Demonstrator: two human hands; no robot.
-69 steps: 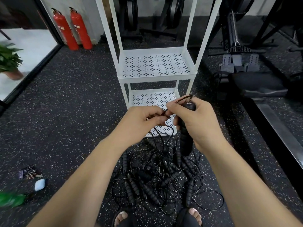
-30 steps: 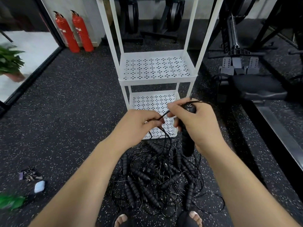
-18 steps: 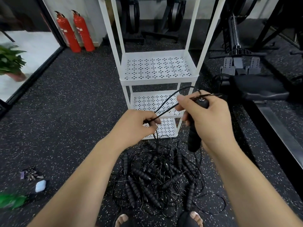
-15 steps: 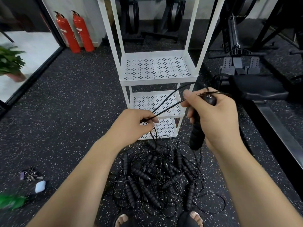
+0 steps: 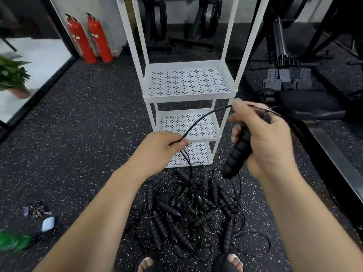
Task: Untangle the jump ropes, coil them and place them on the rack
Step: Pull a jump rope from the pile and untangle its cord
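The right hand (image 5: 263,138) has its fingers curled round the upper part of a black ribbed handle (image 5: 237,154), thumb and forefinger closed over the top where the cord leaves it. The handle's long axis is tilted: its cord end sits up and to the right inside the fist, and its free butt points down and to the left, toward the floor. From that top end the thin black cord (image 5: 206,118) passes over the forefinger and arcs leftward and downward to the left hand (image 5: 157,152), which pinches it between thumb and curled forefinger. Below that pinch the cord drops straight into the tangled pile of jump ropes (image 5: 192,209), a heap of black handles and looping cords lying on the speckled rubber floor (image 5: 78,134) just in front of the person's two sandalled feet. The white rack (image 5: 188,98) stands upright just beyond the pile, its perforated shelves bare. Farther left, two red fire extinguishers (image 5: 80,40) stand against the wall, and a bunch of keys (image 5: 36,210) lies on the floor.
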